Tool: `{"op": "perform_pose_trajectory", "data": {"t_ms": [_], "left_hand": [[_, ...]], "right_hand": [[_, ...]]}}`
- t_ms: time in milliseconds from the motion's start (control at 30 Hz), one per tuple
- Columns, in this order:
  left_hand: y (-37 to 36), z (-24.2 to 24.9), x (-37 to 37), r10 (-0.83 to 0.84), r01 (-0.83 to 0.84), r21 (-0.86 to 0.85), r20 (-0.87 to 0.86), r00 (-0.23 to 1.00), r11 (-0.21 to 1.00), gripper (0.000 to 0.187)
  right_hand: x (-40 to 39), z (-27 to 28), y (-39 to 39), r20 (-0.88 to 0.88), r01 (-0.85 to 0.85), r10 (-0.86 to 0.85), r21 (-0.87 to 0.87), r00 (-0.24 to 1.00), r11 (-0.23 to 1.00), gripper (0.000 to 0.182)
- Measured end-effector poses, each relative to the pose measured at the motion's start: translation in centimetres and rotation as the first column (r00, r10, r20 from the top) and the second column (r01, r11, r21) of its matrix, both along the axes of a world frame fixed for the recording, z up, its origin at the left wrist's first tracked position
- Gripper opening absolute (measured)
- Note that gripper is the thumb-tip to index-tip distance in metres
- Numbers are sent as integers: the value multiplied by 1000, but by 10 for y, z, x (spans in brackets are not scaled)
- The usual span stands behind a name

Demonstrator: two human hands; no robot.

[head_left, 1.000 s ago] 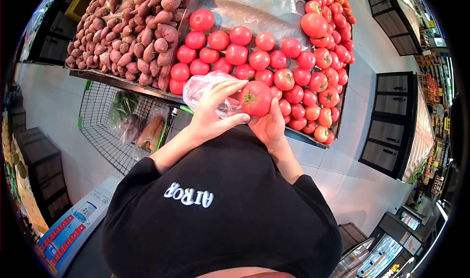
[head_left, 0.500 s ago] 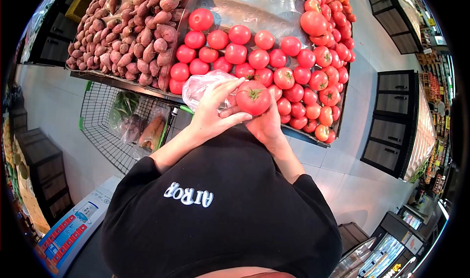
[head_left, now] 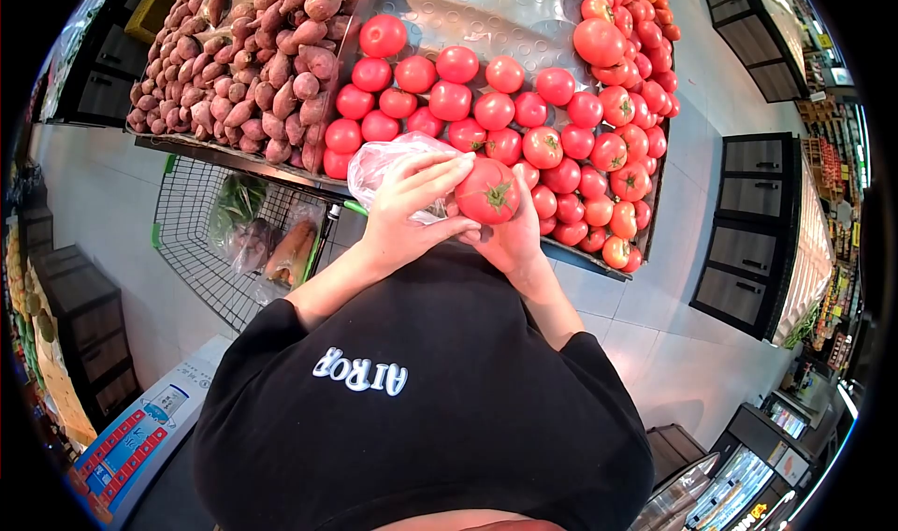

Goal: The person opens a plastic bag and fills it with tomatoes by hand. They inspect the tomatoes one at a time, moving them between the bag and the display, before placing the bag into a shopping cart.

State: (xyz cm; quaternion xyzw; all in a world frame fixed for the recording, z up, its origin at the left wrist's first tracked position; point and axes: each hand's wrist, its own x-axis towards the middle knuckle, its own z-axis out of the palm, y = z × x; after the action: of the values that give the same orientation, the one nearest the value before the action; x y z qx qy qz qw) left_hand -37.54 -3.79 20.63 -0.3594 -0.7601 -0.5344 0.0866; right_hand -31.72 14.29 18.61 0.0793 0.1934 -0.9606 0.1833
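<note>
A large red tomato [head_left: 487,191] with a green calyx is held between both my hands, in front of the tomato display. My right hand [head_left: 514,241] cups it from the right and below. My left hand [head_left: 408,211] touches its left side with fingertips and thumb. A crumpled clear plastic bag [head_left: 382,168] lies against the back of my left hand, partly hidden by it; whether the fingers grip it is unclear. Loose tomatoes [head_left: 451,101] lie just beyond the hands.
Sweet potatoes [head_left: 238,72] fill the bin at the upper left. Below it stands a wire shopping cart [head_left: 192,222] with bagged vegetables [head_left: 292,250]. Dark cabinets [head_left: 748,232] stand at the right. A white and blue box [head_left: 140,437] is at the lower left.
The tomato has turned in my hands, its calyx shifting to the right and down. My left fingers have moved slightly with it, and the bag has barely moved.
</note>
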Motion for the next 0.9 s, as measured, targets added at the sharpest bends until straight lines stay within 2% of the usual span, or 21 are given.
{"op": "perform_pose_trajectory", "data": {"t_ms": [100, 200, 400, 500, 600, 700, 733, 800, 833, 867, 900], "left_hand": [[-1, 4, 0, 0, -1, -11, -82, 997, 1000, 65], [0, 6, 0, 26, -28, -7, -153, 988, 1000, 56], [-3, 6, -1, 134, -177, -99, -340, 931, 979, 42], [-5, 5, -1, 165, -221, -119, -363, 917, 968, 44], [-6, 4, -4, 204, -248, -98, -330, 922, 964, 35], [-7, 3, -3, 258, -306, -111, -318, 912, 946, 32], [-6, 2, 0, 275, -293, -69, -198, 941, 954, 27], [-12, -1, -4, 218, -230, -42, -196, 956, 972, 23], [-12, -2, -6, 240, -256, -43, -223, 945, 966, 19], [-12, -4, -7, 272, -287, -43, -206, 940, 957, 18], [-14, -6, -8, 252, -262, -33, -183, 950, 965, 18]], "right_hand": [[0, -4, 4, -52, -21, 20, -20, 998, 1000, 75], [2, 1, 1, 120, 69, -75, 53, 990, 996, 74], [0, 3, 1, 163, 94, -99, 42, 982, 995, 77], [-2, 7, 1, 76, 82, -91, 110, 993, 991, 78], [-4, -3, 7, -47, 48, -42, 131, 998, 990, 78], [-7, -10, 13, -14, 65, -63, 238, 998, 969, 69], [-12, -11, 13, 19, 105, -117, 312, 993, 944, 65], [-25, -15, 11, 57, 184, -234, 452, 970, 873, 57], [-32, -14, 20, -69, 166, -151, 446, 986, 879, 47], [-42, -18, 16, -109, 280, -263, 526, 959, 803, 43], [-52, -18, 18, -116, 282, -262, 541, 958, 792, 43]]}}
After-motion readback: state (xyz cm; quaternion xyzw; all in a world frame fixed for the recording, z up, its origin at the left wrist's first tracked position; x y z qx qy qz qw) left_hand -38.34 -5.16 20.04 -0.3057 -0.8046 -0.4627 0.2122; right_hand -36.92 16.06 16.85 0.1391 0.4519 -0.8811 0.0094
